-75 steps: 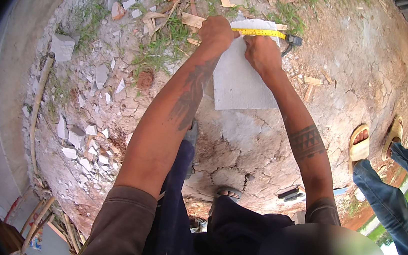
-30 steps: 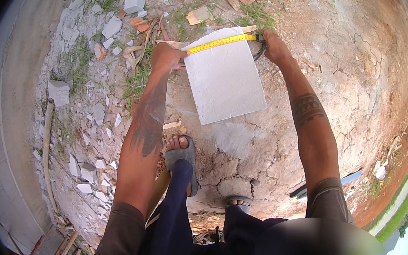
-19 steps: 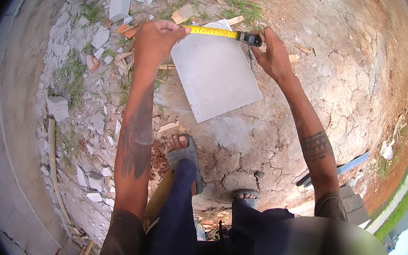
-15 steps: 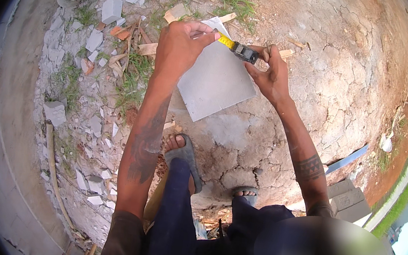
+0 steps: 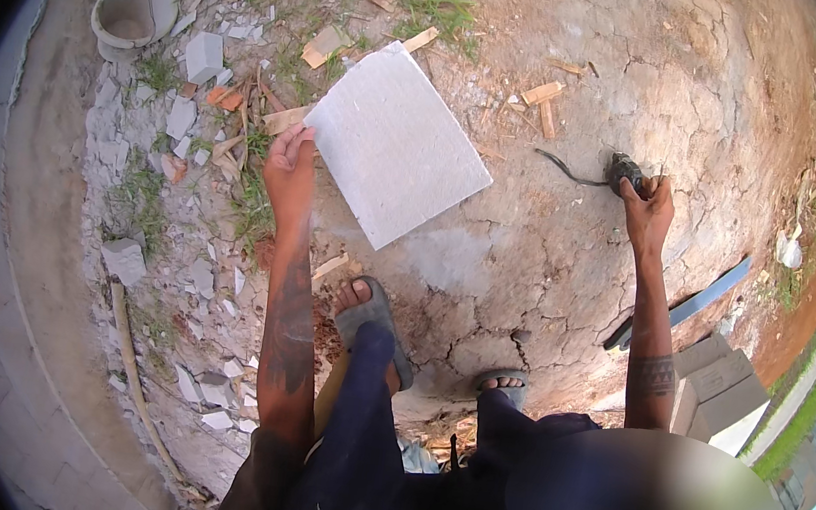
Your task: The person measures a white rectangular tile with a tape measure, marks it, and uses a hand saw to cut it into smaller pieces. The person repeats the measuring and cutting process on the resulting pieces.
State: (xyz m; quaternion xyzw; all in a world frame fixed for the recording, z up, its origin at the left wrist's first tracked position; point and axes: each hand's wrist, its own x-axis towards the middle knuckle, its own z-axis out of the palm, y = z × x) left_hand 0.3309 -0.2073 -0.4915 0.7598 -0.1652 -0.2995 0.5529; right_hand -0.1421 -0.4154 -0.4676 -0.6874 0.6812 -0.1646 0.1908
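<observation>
My left hand (image 5: 292, 163) is at the left corner of a flat, light grey square slab (image 5: 399, 143), its fingers curled at the edge. The slab lies at a slant on the ground in front of my feet, or very slightly raised; I cannot tell which. Well out to the right, my right hand (image 5: 649, 210) is closed around a dark tape measure (image 5: 623, 171). A black wrist strap (image 5: 571, 171) trails from it to the left. No yellow blade shows out of the case now.
Broken pale block pieces (image 5: 182, 118) and wood scraps (image 5: 326, 46) litter the left side, below a round concrete-like pot (image 5: 135, 14). A handsaw-like long blade (image 5: 708, 293) lies at right, beside a cardboard box (image 5: 715, 386). My sandalled feet (image 5: 375, 324) stand on cracked soil.
The yellow blade stretched between my hands has gone back into the case. My right hand has moved right with the tape measure; my left hand has come down to the slab's corner.
</observation>
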